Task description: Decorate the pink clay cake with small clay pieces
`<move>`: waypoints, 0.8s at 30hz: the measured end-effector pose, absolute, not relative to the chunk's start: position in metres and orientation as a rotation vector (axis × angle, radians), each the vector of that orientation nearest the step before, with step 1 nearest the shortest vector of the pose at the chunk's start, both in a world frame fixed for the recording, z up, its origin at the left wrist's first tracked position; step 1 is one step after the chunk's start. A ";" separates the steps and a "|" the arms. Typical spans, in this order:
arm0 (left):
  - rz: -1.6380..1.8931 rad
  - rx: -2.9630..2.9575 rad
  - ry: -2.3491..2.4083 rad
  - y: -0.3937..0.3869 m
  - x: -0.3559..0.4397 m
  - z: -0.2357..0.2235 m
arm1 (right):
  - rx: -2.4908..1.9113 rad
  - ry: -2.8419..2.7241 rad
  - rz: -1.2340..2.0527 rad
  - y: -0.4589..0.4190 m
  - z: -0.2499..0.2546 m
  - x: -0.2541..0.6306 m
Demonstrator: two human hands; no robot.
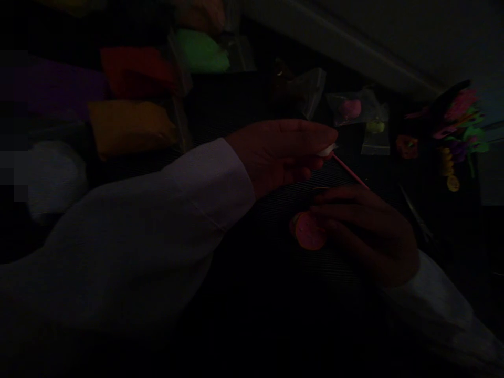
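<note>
One pink disc (311, 231), edge in right fingers (346, 214), white piece (327, 151) between left fingers (315, 137)

Apparently matt pink disc (309, 232)

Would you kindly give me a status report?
Left hand holding white piece; right hand touching round pink piece; pointed metal tool beside right hand.

The view is very dark throughout, the lower part sinking to near-black, and the table (268, 215) shows only faint ribbing. Pale sleeves (214, 181) read as dull grey; the green packet (201, 52) glows a little brighter. Outlines look soft, and square blocks break up the left edge.
</note>
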State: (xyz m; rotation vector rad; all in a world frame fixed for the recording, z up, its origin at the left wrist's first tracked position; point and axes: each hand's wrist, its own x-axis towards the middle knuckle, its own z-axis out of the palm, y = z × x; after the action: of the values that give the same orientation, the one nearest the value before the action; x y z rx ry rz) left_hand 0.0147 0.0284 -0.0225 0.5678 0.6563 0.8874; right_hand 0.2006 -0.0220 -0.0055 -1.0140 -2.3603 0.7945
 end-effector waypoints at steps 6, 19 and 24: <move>0.884 0.574 0.680 0.029 0.015 -0.022 | -1.030 -2.293 0.834 -0.023 -0.003 0.208; 0.889 0.550 0.647 0.027 0.014 -0.020 | -0.943 -2.415 0.681 -0.025 -0.001 0.203; 0.888 0.570 0.668 0.028 0.015 -0.021 | -0.944 -2.429 0.697 -0.025 -0.002 0.204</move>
State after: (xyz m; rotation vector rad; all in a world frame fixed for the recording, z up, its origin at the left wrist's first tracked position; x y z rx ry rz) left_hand 0.0152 0.0281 -0.0209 0.5704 0.6679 0.8882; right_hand 0.2035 -0.0251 -0.0015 -0.9445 -2.4286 0.6974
